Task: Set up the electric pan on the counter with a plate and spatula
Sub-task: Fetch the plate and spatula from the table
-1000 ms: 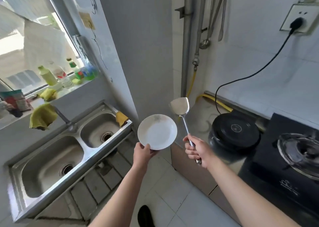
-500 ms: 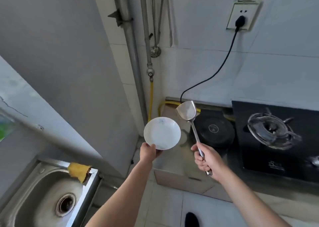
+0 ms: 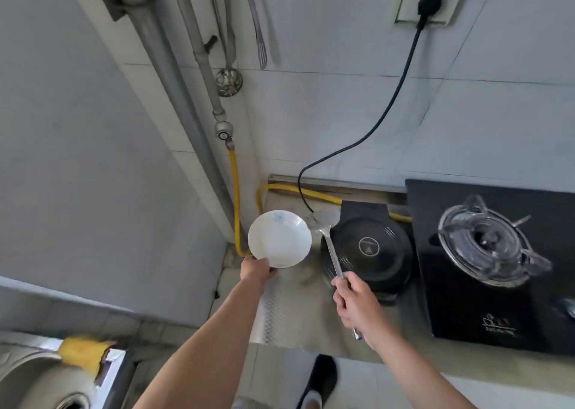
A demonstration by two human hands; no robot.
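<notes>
Both hands grip: plate (image 3: 279, 239) (left) (image 3: 256, 268), spatula (image 3: 329, 246) (right) (image 3: 357, 302).

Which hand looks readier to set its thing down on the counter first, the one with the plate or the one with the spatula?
Probably the left hand. Its plate hangs over bare counter beside the electric pan, while the right hand's spatula slants across the pan's edge.

gas stove (image 3: 485, 262) at right, yellow hose (image 3: 235, 197), sink (image 3: 37, 383) lower left
</notes>
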